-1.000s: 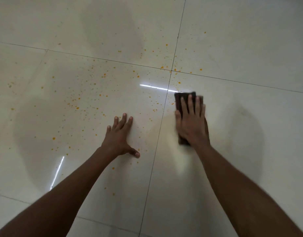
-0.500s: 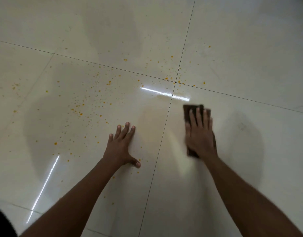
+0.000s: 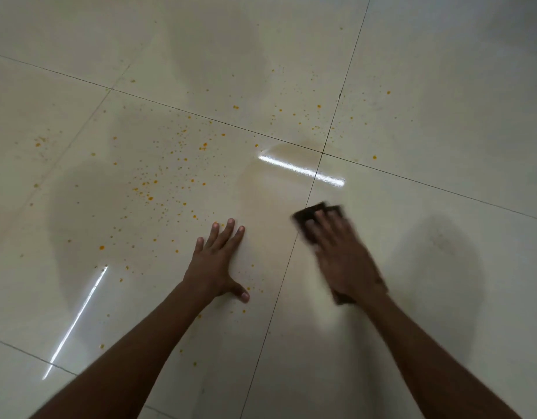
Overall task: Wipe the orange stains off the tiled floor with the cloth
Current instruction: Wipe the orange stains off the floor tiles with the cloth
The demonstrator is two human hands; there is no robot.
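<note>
Orange stains speckle the cream tiled floor, densest on the tile left of centre, with sparser dots around the grout crossing. My right hand presses flat on a dark brown cloth, blurred by motion, lying just right of the vertical grout line. The cloth shows beyond my fingertips and under my wrist. My left hand rests flat on the floor with fingers spread, holding nothing, with a few small orange dots beside its thumb.
A faint yellowish smear lies near the grout crossing. Bright light reflections streak the glossy tiles at centre and lower left. Dim shadows fall on the floor on both sides.
My right hand and the cloth have slid down and left toward the grout line, tilting leftward. The view has shifted so the stains appear lower. My left hand stays planted.
</note>
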